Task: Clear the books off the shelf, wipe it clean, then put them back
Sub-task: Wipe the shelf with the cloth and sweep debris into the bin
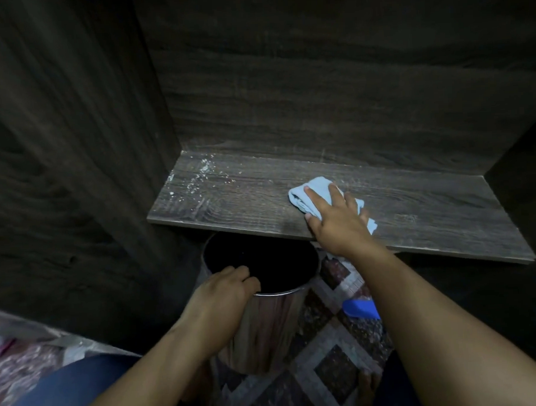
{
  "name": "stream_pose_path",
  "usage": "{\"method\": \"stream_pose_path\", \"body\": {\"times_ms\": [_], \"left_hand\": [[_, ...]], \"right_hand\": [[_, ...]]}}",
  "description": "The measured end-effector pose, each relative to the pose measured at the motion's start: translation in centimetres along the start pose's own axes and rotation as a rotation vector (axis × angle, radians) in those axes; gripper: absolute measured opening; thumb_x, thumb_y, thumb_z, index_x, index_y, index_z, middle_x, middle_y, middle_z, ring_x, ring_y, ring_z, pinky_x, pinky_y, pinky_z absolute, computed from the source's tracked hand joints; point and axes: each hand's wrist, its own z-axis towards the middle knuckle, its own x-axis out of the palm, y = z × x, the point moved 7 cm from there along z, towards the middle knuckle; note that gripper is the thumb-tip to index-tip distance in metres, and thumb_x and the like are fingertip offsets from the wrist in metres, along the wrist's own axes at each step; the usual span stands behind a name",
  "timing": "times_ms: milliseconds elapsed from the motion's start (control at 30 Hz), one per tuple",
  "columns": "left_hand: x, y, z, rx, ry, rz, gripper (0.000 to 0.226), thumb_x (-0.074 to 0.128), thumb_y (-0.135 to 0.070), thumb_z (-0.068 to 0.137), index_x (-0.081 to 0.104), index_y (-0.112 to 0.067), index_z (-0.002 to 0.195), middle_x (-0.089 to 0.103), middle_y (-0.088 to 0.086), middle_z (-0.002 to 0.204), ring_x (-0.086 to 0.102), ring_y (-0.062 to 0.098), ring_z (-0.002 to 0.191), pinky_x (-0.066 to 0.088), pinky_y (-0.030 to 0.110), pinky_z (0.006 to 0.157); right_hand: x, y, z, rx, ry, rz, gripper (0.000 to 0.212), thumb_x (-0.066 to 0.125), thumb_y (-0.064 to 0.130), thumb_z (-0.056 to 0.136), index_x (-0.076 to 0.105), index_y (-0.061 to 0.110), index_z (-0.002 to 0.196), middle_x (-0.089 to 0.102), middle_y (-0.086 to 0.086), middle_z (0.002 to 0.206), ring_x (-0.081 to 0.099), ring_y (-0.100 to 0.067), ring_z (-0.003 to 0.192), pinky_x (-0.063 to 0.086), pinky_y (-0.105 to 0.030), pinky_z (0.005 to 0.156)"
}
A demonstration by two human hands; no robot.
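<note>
Shelf (230, 201) of dark, grey-brown wood grain, set in a recess between a matching back panel (317, 93) and a side panel (74, 150), runs across the middle of the head view. A person's right hand (338, 221) presses a pale blue cloth (303, 195) flat on the board. The cloth is bunched and folded and lies near the front edge, a little right of the shelf's centre. Its corners show beyond the fingertips and past the heel of the palm. The right grip is wide, with the fingers spread and nearly straight over the fabric and the thumb along its near side.

White specks of dust (204, 172) are scattered over the shelf's rear left corner, well apart from the cloth. Fainter pale streaks mark the surface toward the front and the right.

Below the front edge stands a round metal bin (266, 325), its mouth dark and partly tucked under the board, its shiny wall reflecting the surroundings. The left hand (224, 290) holds it, the grip curled over the near left part of the rim with the fingers hooked inside.

The bin stands on a tiled floor (325, 353) patterned in dark squares and light bands. A blue object (360, 309), too blurred to identify, lies just beside the right forearm. A knee in blue denim (69, 392) fills the lower left corner.
</note>
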Motion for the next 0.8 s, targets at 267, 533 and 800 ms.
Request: {"method": "stream_pose_path", "body": {"times_ms": [267, 533, 800], "left_hand": [[0.5, 2.6, 2.3, -0.071, 0.074, -0.16, 0.009, 0.054, -0.023, 0.091, 0.062, -0.023, 0.095, 0.054, -0.001, 0.101, 0.053, 0.017, 0.1, 0.036, 0.027, 0.074], [0.6, 3.6, 2.2, -0.098, 0.025, -0.219, 0.012, 0.056, -0.033, 0.089, 0.06, -0.022, 0.092, 0.054, -0.002, 0.099, 0.053, 0.018, 0.101, 0.038, 0.027, 0.072], [-0.2, 5.1, 0.7, -0.064, -0.016, -0.348, 0.062, 0.018, -0.058, 0.063, 0.062, -0.022, 0.088, 0.053, -0.006, 0.09, 0.051, 0.012, 0.089, 0.029, 0.023, 0.067]], "right_hand": [[1.2, 3.6, 0.6, -0.031, -0.124, -0.073, 0.055, 0.034, 0.046, 0.1, 0.011, 0.049, 0.149, 0.005, -0.002, 0.161, 0.012, -0.033, 0.139, 0.013, -0.051, 0.11], [2.6, 9.2, 0.6, -0.282, -0.136, -0.063, 0.06, 0.044, 0.029, 0.092, 0.025, 0.048, 0.147, 0.022, 0.002, 0.158, 0.031, -0.03, 0.123, 0.022, -0.041, 0.099], [-2.6, 5.6, 2.5, 0.023, -0.458, 0.016, 0.056, 0.046, 0.028, 0.092, 0.035, 0.038, 0.146, 0.034, 0.002, 0.154, 0.036, -0.034, 0.12, 0.027, -0.04, 0.096]]}}
